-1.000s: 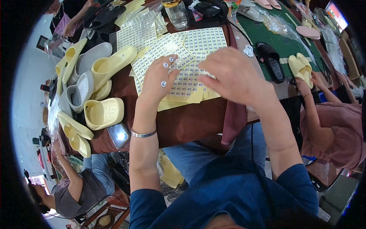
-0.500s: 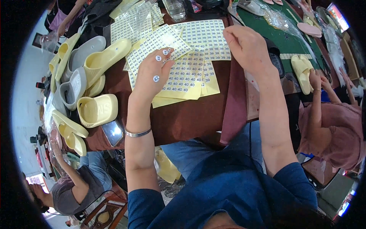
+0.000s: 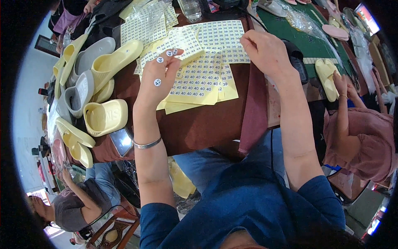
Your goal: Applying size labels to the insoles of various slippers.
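The left grip (image 3: 155, 76) pinched a curled sticker sheet (image 3: 184, 40); right of it, the right grip (image 3: 265, 52) bent down, closure impossible to tell

Round white stickers (image 3: 158, 82) with dark printing sit on the back and fingers of my left hand (image 3: 150, 76). Beside its fingertips, the top sticker sheet (image 3: 184, 38), pale and densely printed, lies slantwise, its near edge bowed; I can't quite tell whether I'm gripping it. Yellow-edged lower sheets (image 3: 192, 88) overlap unevenly, flat before me.
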A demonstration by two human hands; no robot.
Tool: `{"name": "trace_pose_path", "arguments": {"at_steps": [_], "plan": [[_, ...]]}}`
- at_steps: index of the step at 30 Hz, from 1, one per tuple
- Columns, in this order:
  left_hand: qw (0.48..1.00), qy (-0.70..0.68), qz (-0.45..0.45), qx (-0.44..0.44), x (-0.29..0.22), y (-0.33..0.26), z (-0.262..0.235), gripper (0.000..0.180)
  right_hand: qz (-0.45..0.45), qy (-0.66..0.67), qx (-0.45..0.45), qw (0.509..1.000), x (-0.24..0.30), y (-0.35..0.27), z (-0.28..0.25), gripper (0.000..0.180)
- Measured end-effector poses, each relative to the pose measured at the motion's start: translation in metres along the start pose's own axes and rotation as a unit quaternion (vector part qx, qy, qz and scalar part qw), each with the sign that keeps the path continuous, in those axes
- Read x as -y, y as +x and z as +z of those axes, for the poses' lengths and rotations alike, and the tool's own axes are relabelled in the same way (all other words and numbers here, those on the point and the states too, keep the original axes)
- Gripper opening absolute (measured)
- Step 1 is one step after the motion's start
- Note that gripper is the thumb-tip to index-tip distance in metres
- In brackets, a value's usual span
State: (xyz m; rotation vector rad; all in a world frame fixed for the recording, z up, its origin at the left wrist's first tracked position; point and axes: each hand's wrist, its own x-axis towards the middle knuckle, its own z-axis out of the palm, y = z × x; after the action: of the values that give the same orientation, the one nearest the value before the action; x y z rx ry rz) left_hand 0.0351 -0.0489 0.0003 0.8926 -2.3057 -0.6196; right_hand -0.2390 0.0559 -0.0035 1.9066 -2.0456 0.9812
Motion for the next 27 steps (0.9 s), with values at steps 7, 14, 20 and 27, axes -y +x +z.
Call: {"name": "trace_pose_path", "arguments": {"at_steps": [7, 14, 20, 27], "plan": [[0.971, 0.007, 0.161, 0.174, -0.02, -0.015, -0.005, 0.069, 0.002, -0.004, 0.042, 0.999, 0.005, -0.001, 0.0, 0.024], [0.97, 0.091, 0.118, 0.192, -0.014, -0.016, 0.005, 0.087, -0.021, -0.011, 0.034, 0.999, 0.008, -0.002, -0.002, 0.025], [0.981, 0.07, 0.093, 0.152, -0.007, -0.01, 0.011, 0.075, -0.09, -0.014, 0.144, 0.985, 0.035, -0.029, -0.018, 0.02], [0.975, 0.058, 0.162, 0.143, -0.022, -0.013, 0.011, 0.062, -0.149, 0.037, 0.145, 0.978, 0.042, -0.077, -0.042, 0.026]]}}
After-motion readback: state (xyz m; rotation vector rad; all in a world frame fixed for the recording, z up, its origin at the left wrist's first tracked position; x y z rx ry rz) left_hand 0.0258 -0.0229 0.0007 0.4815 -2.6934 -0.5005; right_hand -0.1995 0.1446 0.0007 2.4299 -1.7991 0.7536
